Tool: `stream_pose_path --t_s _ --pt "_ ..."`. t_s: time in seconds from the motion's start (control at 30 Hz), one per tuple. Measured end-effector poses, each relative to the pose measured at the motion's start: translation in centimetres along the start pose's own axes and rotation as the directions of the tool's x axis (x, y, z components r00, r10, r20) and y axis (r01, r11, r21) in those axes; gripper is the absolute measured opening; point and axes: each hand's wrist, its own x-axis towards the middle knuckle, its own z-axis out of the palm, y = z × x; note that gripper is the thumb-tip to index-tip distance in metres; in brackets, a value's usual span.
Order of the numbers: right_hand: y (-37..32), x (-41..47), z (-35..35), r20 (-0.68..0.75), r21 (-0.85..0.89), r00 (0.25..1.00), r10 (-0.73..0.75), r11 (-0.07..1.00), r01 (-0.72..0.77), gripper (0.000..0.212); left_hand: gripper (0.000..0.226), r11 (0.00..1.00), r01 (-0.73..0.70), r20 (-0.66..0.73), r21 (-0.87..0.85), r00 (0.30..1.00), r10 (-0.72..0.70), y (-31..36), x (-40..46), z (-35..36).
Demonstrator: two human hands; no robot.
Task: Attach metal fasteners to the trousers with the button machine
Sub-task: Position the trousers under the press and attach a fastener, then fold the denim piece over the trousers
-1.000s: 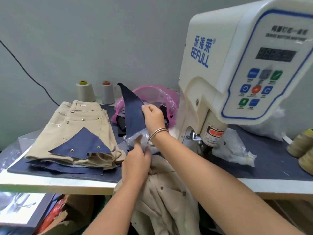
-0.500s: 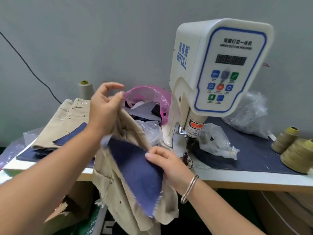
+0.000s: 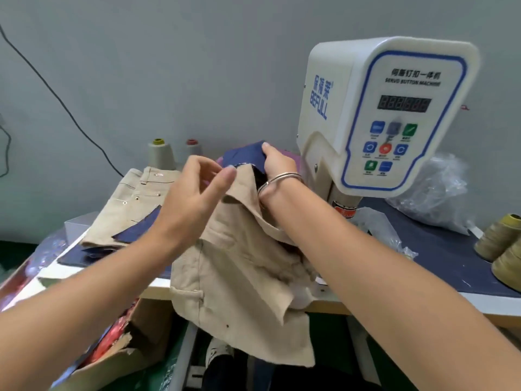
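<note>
**Hand and Workpiece Position at the Button Machine**

Left hand (image 3: 194,193): raised over the tabletop (image 3: 479,301), palm turned right. Thumb and forefinger are pinched on the top edge of the khaki trousers (image 3: 242,275); the remaining fingers are spread and curled clear of the cloth.

Right hand (image 3: 277,165): forearm extended across the trousers, a metal bracelet (image 3: 282,179) on the wrist. The grip is closed on a navy fabric patch (image 3: 248,153), held above the trouser edge just left of the button machine (image 3: 386,117). Whether the patch touches the trousers is hidden by the hands.

Workpiece: the trousers hang from the left-hand pinch, draped over the front edge of the tabletop, lower part below the edge.

Change from half a second earlier:
- The right hand, then low and in front of the tabletop with the patch hanging down, is now up at the machine column.
- The left hand was further left and has moved toward centre.
- The view is now closer to the machine.

Edges and clearance:
- Left: a stack of folded khaki trousers (image 3: 135,201) with another navy patch (image 3: 141,230) on top lies near the left hand, apart from it.
- Rear: two thread cones (image 3: 162,155) stand by the wall.
- Right: the navy mat (image 3: 439,249) beside the machine is open up to the clear plastic bags (image 3: 439,190) and the olive thread spools (image 3: 499,235) at the far right edge.
</note>
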Motion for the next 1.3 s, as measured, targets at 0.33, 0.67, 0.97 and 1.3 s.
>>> stream_pose_path --t_s 0.33,0.67,0.97,1.3 --pt "-5.0 -5.2 3.8 0.385 0.354 0.896 -0.220 0.932 0.077 0.019 0.043 0.716 0.209 0.193 -0.666 0.976 -0.105 3.1 0.6 1.9" --pt "-0.4 -1.2 -1.9 0.272 -0.594 0.854 -0.443 0.620 0.512 0.027 0.021 0.576 0.684 0.098 -0.448 0.678 -0.729 -9.3 0.8 -4.2" --pt "3.0 -1.7 0.3 0.367 -0.058 0.924 -0.111 0.988 0.142 0.020 0.018 0.448 0.510 0.022 -0.734 0.678 -0.735 -8.6 2.1 -5.1" --pt "8.3 0.0 -2.1 0.387 -0.561 0.894 0.227 0.827 0.033 0.024 0.041 0.295 0.512 0.258 -0.807 0.754 -0.604 -8.2 0.9 -5.1"
